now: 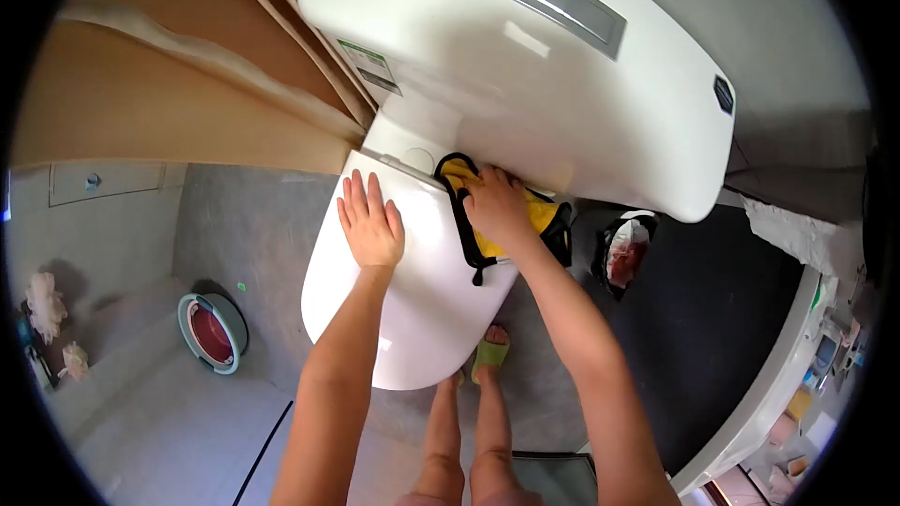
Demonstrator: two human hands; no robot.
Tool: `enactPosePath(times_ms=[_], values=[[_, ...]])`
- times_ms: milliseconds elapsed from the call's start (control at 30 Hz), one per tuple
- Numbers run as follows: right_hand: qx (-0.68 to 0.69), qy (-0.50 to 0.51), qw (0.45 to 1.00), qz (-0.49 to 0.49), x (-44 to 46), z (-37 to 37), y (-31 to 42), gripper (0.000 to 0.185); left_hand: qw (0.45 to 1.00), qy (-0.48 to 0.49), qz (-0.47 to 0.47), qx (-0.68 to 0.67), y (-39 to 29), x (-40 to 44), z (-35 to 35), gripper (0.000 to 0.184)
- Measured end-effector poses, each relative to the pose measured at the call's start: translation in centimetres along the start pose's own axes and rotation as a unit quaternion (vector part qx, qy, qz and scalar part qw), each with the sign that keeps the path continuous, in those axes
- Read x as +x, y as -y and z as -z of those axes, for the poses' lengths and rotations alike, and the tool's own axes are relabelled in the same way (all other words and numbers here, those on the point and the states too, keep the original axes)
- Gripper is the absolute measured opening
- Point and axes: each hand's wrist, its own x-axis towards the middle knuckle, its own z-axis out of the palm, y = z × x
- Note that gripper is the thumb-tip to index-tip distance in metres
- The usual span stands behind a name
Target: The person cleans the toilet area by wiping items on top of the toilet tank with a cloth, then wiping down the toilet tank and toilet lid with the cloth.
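A white toilet lid (412, 319) is down in front of me, below the white cistern (450, 19) with its grey flush button (568, 9). My left hand (372, 225) lies flat on the lid near its hinge end, fingers stretched out. A yellow cleaning cloth (544, 215) with black edging is under my right hand (494, 203), at the back right of the lid. The fingers of that hand are bent and press into the cloth, and their tips are partly hidden. Part of the cloth hangs over the lid's right side.
A bin with a black bag (626, 253) stands right of the toilet. At left, a tan curtain (187, 103) hangs beside the cistern, and basins (214, 333) sit on the grey floor (272, 244). A white counter (759, 412) with toiletries curves along the right.
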Motion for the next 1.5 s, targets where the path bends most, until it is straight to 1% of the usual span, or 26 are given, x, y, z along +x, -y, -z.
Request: enactPosePath(times_ms=[67,100,167,233,300,367,433,500,567,633,667,700,733,767,833,900,933,1000,1033,1100,1133,1233,1300,1367,1433,1500], values=[[-0.065,0.021,0.996,-0.065,-1.1,1.0,0.0,0.038,1.0,-0.008,-0.006,-0.002,-0.2,0.0,0.1,0.056],[-0.065,0.019,0.996,-0.063,-1.5,1.1,-0.5,0.038,1.0,-0.015,-0.01,-0.002,-0.2,0.0,0.2,0.058],[-0.03,0.048,0.985,-0.161,-2.6,0.8,-2.3,0.041,0.999,-0.024,-0.022,0.004,0.0,0.0,0.1,0.063],[0.017,-0.004,0.987,-0.159,-3.8,0.6,-4.2,0.039,0.999,-0.03,-0.019,0.009,-0.3,-0.1,0.1,0.063],[0.035,0.029,0.986,-0.161,-4.2,1.2,-4.5,0.043,0.999,-0.038,-0.021,-0.017,-0.7,-0.7,0.0,0.06],[0.047,0.046,0.983,-0.171,-4.0,1.6,-5.4,0.046,0.998,-0.035,0.021,0.049,-1.8,-1.7,0.3,0.056],[0.079,0.101,0.965,-0.228,-4.7,2.1,-5.9,0.047,0.997,-0.027,0.067,0.034,-4.2,-3.9,0.6,0.055],[0.085,0.102,0.962,-0.237,-5.2,4.6,-4.9,0.047,0.996,-0.022,0.082,0.011,-5.6,-6.8,-1.3,0.055],[0.021,0.14,0.968,-0.208,-5.7,8.2,-2.5,0.049,0.994,-0.024,0.104,0.006,-6.8,-7.2,-0.8,0.056],[0.036,0.025,0.995,-0.086,-5.1,8.1,0.2,0.038,0.991,-0.013,0.13,0.01,-7.5,-7.5,-1.0,0.056],[0.02,0.02,0.998,-0.057,-3.6,8.1,2.3,0.034,0.992,-0.007,0.123,0.01,-7.2,-8.1,-0.8,0.057],[0.044,-0.051,0.997,-0.024,-1.4,6.7,4.0,0.028,0.994,-0.013,0.111,0.007,-7.0,-7.4,-1.0,0.057],[0.057,-0.117,0.99,0.044,0.8,6.1,6.1,0.028,0.994,0.0,0.113,0.007,-6.9,-7.3,-1.1,0.058],[0.036,-0.169,0.977,0.124,3.8,4.4,7.4,0.018,0.993,-0.002,0.118,0.009,-6.9,-7.3,-1.0,0.058],[0.006,-0.185,0.97,0.161,8.4,2.5,10.0,0.019,0.993,0.012,0.117,0.015,-6.9,-7.1,-0.8,0.058],[-0.121,-0.396,0.868,0.274,11.6,-0.1,11.0,0.025,0.992,0.022,0.124,0.011,-6.6,-7.4,-1.1,0.058],[-0.119,-0.394,0.868,0.276,12.4,-1.8,10.6,0.025,0.992,0.025,0.123,0.007,-6.7,-7.4,-0.9,0.058],[-0.036,-0.129,0.937,0.321,13.8,-4.2,9.3,0.036,0.993,0.018,0.118,-0.001,-6.6,-7.2,-0.9,0.058],[-0.035,-0.126,0.936,0.326,13.8,-4.2,9.1,0.036,0.992,0.018,0.123,-0.001,-6.6,-7.2,-0.9,0.058],[0.037,-0.072,0.97,0.229,13.2,-4.3,8.5,0.043,0.991,0.032,0.126,-0.001,-6.7,-7.1,-0.7,0.059],[0.008,-0.113,0.971,0.21,11.3,-2.9,9.0,0.057,0.991,0.031,0.128,-0.004,-6.8,-7.2,-0.8,0.059],[0.005,-0.132,0.974,0.181,9.1,-2.9,8.1,0.064,0.992,0.028,0.126,0.003,-6.5,-7.1,-0.7,0.059],[0.02,-0.083,0.987,0.139,7.0,-2.5,6.5,0.059,0.992,0.029,0.124,0.003,-6.6,-7.1,-0.3,0.057],[-0.012,-0.031,0.998,0.056,3.9,-1.2,3.7,0.047,0.992,0.027,0.125,0.004,-6.6,-7.1,-0.5,0.057],[-0.072,-0.03,0.996,0.043,0.4,-0.2,0.7,0.039,0.992,0.027,0.125,0.001,-6.6,-7.1,-0.4,0.058],[-0.061,-0.035,0.997,0.027,-3.0,0.2,-2.6,0.039,0.992,0.027,0.123,0.005,-6.6,-7.1,-0.3,0.059]])
